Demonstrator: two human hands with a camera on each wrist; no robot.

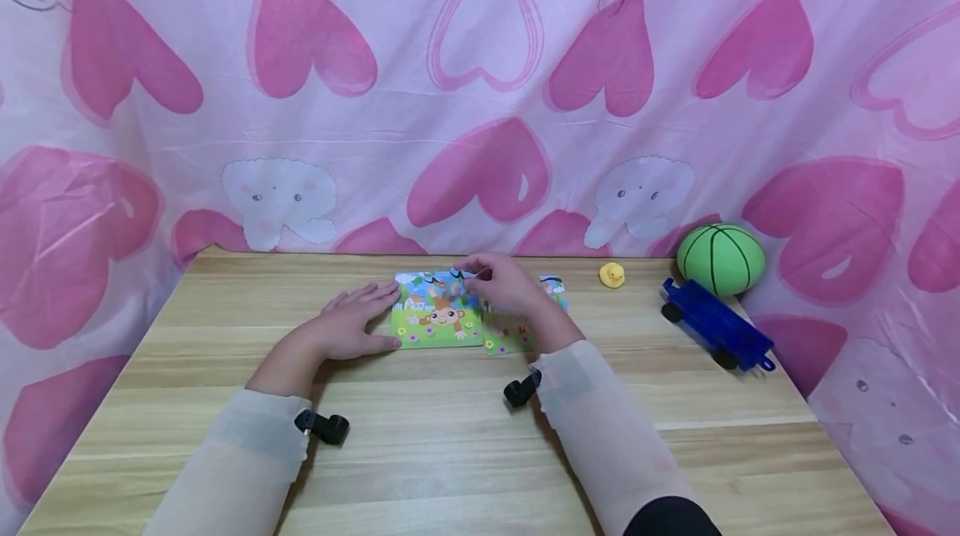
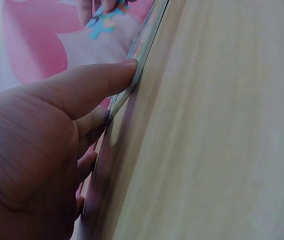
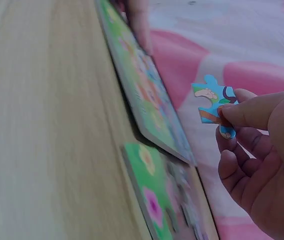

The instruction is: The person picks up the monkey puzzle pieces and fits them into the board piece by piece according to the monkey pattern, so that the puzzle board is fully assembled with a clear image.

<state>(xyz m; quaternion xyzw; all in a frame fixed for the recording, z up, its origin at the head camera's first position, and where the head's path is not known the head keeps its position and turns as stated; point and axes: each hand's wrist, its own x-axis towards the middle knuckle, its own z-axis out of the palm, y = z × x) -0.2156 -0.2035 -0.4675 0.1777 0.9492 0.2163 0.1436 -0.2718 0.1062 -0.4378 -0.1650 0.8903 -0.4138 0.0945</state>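
A picture puzzle (image 1: 420, 332) with a smiling monkey on green and blue lies at the far middle of the table. My left hand (image 1: 348, 323) rests at its left side, fingers extended; in the left wrist view the thumb (image 2: 107, 80) touches the puzzle's edge. Over the puzzle's upper right, my right hand (image 1: 513, 290) pinches a blue puzzle piece (image 3: 209, 107) between thumb and fingers, held up off the board. A second puzzle board (image 1: 510, 342) lies against the first one's right side, partly hidden under the right hand and forearm.
To the right stand a small yellow rubber duck (image 1: 612, 275), a green ball (image 1: 721, 259) with black lines and a blue toy wagon (image 1: 716, 323) with black wheels. A pink heart-print cloth (image 1: 480, 36) hangs along the back edge of the wooden table (image 1: 420, 453).
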